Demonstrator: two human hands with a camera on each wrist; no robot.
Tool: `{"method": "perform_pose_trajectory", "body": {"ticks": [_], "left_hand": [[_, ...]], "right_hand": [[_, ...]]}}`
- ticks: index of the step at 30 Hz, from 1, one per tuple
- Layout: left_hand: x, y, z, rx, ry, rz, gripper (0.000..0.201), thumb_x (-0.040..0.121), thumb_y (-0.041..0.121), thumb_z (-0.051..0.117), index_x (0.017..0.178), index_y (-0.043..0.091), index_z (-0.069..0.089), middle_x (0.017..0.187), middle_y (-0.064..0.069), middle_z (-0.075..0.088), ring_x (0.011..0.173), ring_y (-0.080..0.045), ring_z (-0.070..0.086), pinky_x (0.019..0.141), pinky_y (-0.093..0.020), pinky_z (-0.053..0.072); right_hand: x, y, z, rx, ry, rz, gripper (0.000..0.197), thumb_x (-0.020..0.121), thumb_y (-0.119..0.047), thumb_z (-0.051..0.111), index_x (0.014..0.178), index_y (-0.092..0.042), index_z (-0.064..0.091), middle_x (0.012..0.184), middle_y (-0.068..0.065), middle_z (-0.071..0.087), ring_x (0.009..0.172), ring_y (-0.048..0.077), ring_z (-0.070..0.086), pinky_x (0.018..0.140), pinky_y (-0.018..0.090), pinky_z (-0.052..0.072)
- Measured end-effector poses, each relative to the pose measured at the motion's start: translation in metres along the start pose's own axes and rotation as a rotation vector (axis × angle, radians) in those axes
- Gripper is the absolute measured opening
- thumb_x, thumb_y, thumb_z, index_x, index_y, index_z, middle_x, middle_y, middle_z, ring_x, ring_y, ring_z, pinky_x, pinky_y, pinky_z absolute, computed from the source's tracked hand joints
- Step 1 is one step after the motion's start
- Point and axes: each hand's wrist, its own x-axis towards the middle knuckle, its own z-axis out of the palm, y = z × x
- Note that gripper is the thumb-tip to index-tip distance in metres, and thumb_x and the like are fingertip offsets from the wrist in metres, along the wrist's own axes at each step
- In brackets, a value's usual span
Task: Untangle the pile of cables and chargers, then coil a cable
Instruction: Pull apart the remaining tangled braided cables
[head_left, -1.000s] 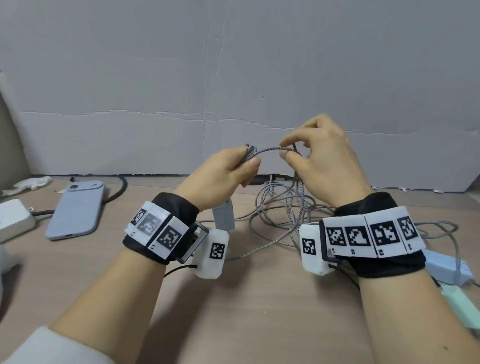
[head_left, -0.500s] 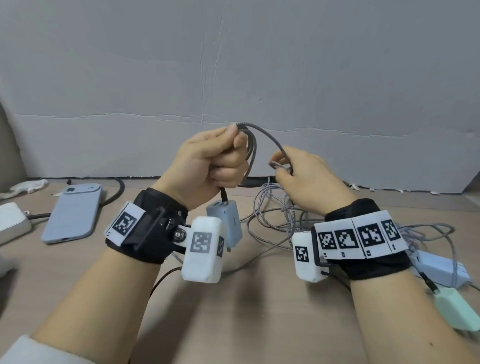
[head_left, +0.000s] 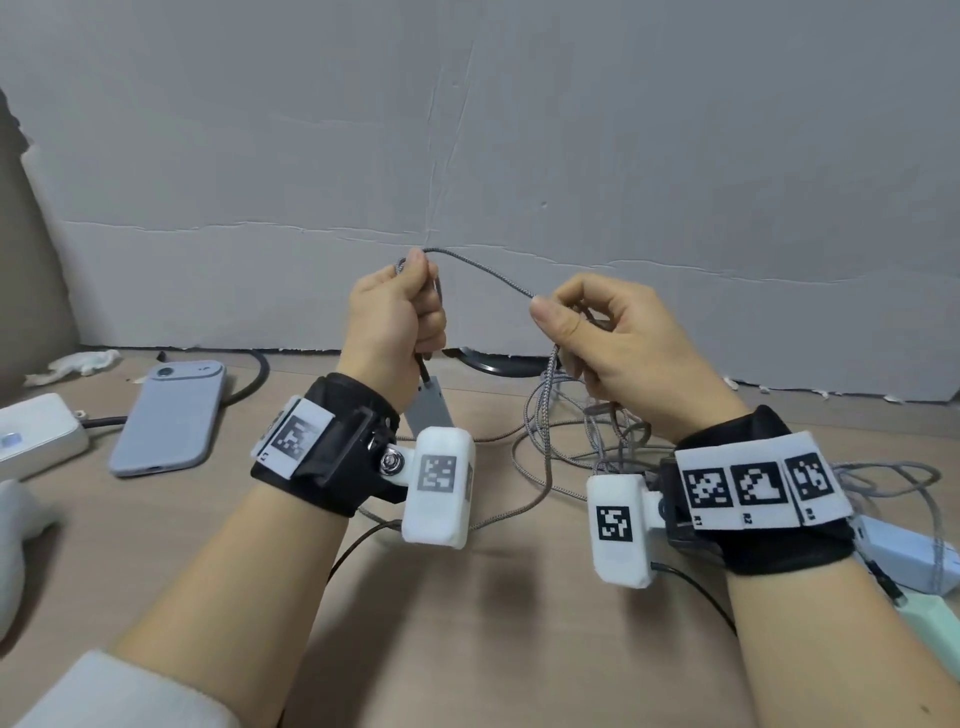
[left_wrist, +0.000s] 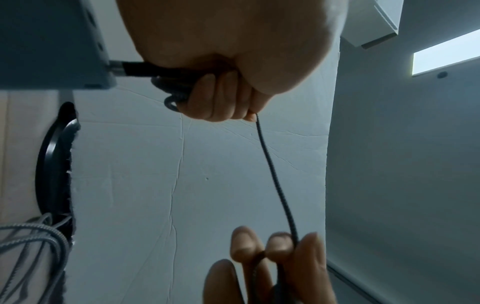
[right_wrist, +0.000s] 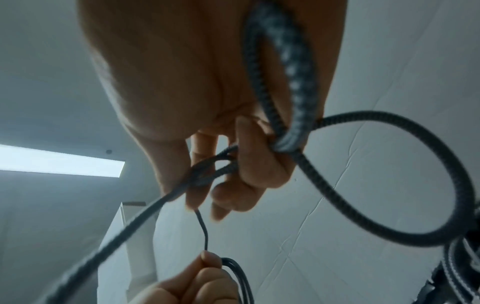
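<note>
The left hand (head_left: 395, 317) is closed in a fist around a few gathered loops of a grey braided cable (head_left: 483, 273), with the thumb pressed on top where the strand leaves the fist; in the left wrist view the curled fingers (left_wrist: 221, 98) clamp the dark plug end of the same cable, which runs into a grey charger block (head_left: 430, 413) hanging just below the fist. From the thumb the cable arcs in the air across to the right hand (head_left: 618, 343), whose thumb and forefinger pinch it while the other fingers stay loosely curled around further strands; the right wrist view shows those fingers (right_wrist: 249, 170) holding a doubled stretch and a wide loop of cable swinging out beside the palm. Below the right hand the cable drops into a loose tangle of grey cables (head_left: 566, 441) lying on the wooden table (head_left: 467, 623), between the two wrists. At the right edge of the table lie a white charger (head_left: 906, 553) and a pale green one (head_left: 935, 623), with cables draped over the white one. To the left, well apart from the hands, a light blue phone (head_left: 169, 418) lies face down near a white adapter (head_left: 36, 436), in front of the grey board wall (head_left: 467, 156).
</note>
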Motion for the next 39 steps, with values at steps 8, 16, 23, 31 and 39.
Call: {"method": "perform_pose_trajectory", "body": {"ticks": [8, 16, 23, 31, 39], "left_hand": [[0.003, -0.003, -0.005, -0.024, 0.064, -0.038, 0.038, 0.108, 0.024, 0.044, 0.071, 0.017, 0.047, 0.049, 0.009, 0.026, 0.04, -0.007, 0.02, 0.041, -0.018, 0.014], [-0.004, 0.011, -0.006, 0.034, -0.353, -0.168, 0.029, 0.105, 0.023, 0.041, 0.079, 0.014, 0.051, 0.052, 0.009, 0.02, 0.042, -0.005, 0.013, 0.04, -0.016, 0.012], [-0.019, 0.022, 0.009, -0.159, -0.809, -0.197, 0.031, 0.106, 0.028, 0.03, 0.097, 0.01, 0.054, 0.059, 0.008, 0.018, 0.046, -0.006, 0.015, 0.043, -0.02, 0.015], [-0.016, 0.006, 0.017, -0.22, -0.485, -0.004, 0.03, 0.109, 0.018, 0.031, 0.114, 0.003, 0.056, 0.071, 0.001, 0.05, 0.055, -0.011, 0.037, 0.055, -0.023, 0.035], [-0.016, -0.013, 0.015, 0.147, -0.369, 0.113, 0.024, 0.11, 0.011, 0.032, 0.123, 0.004, 0.051, 0.102, -0.01, 0.073, 0.081, -0.017, 0.058, 0.075, -0.026, 0.05]], "right_hand": [[-0.001, 0.005, -0.006, 0.122, -0.105, 0.037, 0.009, 0.093, -0.015, 0.071, 0.097, -0.009, 0.074, 0.072, 0.007, 0.061, 0.055, 0.017, 0.053, 0.043, 0.023, 0.033], [0.01, 0.031, -0.014, -0.255, 0.428, 0.0, 0.011, 0.093, -0.015, 0.068, 0.087, -0.018, 0.076, 0.079, -0.003, 0.074, 0.061, 0.014, 0.073, 0.059, 0.026, 0.055], [0.009, 0.039, -0.009, -0.631, 0.311, 0.041, 0.025, 0.096, -0.037, 0.063, 0.09, -0.018, 0.077, 0.068, 0.002, 0.064, 0.076, 0.031, 0.06, 0.07, 0.035, 0.048], [0.001, 0.013, 0.032, -0.786, -0.22, 0.031, 0.034, 0.097, -0.036, 0.06, 0.065, -0.024, 0.06, 0.065, -0.002, 0.052, 0.068, 0.03, 0.054, 0.058, 0.034, 0.039], [-0.005, 0.0, 0.037, -0.912, -0.216, -0.075, 0.02, 0.093, -0.017, 0.054, 0.073, -0.019, 0.052, 0.089, 0.0, 0.055, 0.09, 0.031, 0.057, 0.069, 0.041, 0.05]]}}
